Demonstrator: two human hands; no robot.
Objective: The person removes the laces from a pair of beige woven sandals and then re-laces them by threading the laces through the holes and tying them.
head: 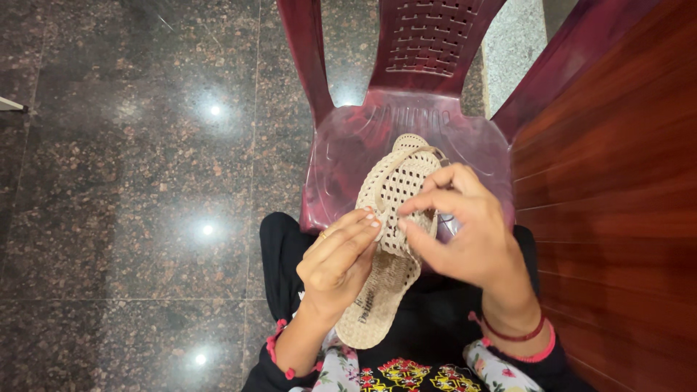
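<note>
The right hand (pixel 472 232) makes a closed grip: thumb and first finger are pinched together on the woven strap of a beige sandal (pixel 388 239), on its upper lattice part. The left hand (pixel 341 261) is closed around the same sandal from the other side, its fingers pressing flat on the strap beside the right fingertips, so the 2 hands almost touch. The sandal is in the air between the hands, above the person's lap, with the toe pointing away from the grip and the heel hanging down toward the body. I judge that the step in hand is a fine work on the weave; to do it well, the left hand should keep the sole steady while the right fingertips pull only 1 strand, gently, so the lattice does not distort. Whether a thread or a needle is in the pinch, I cannot tell. Just beyond the grip stands a dark red plastic chair (pixel 348 145), its seat edge near the sandal's toe. To the right of the grip a brown wooden panel (pixel 617 160) stands close, so the right elbow has little room there. To the left of the grip lies the polished stone floor (pixel 131 189), with wide room for moving.
</note>
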